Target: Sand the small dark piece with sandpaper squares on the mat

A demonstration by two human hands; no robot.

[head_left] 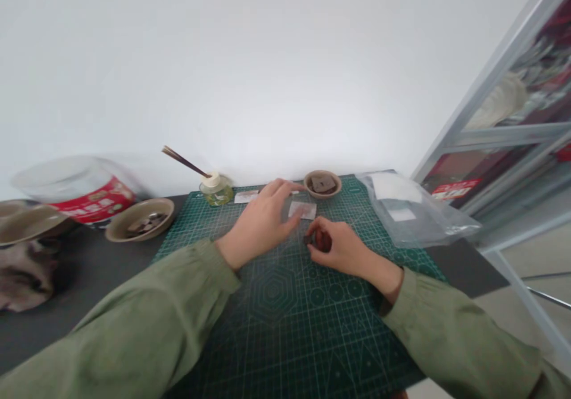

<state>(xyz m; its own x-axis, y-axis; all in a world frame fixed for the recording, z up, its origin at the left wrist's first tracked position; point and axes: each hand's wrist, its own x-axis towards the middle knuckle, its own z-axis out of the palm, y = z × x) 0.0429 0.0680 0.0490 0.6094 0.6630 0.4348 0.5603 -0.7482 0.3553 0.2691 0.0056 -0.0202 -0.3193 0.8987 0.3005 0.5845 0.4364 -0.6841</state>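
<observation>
My left hand [263, 217] reaches over the green cutting mat [276, 339] with its fingers stretched and apart. Its thumb is close to a small, pale, partly see-through packet [304, 210]; whether they touch I cannot tell. To the right, my right hand [341, 245] is closed, thumb and fingertips pinching a small dark piece [307, 240] just above the mat. Behind the hands stands a small beige bowl [335, 193] holding brown squarish pieces [322, 183]. A flat white strip [245, 197] lies behind my left hand, partly hidden by it.
A glass bottle [217, 192] with thin dark sticks stands at the mat's back left. A clear plastic bag [401, 214] lies at the right. Leftward are another bowl [116, 231], a big red-labelled jar [93, 200] and a crumpled cloth [27, 274]. A metal-framed shelf [491, 137] borders the right.
</observation>
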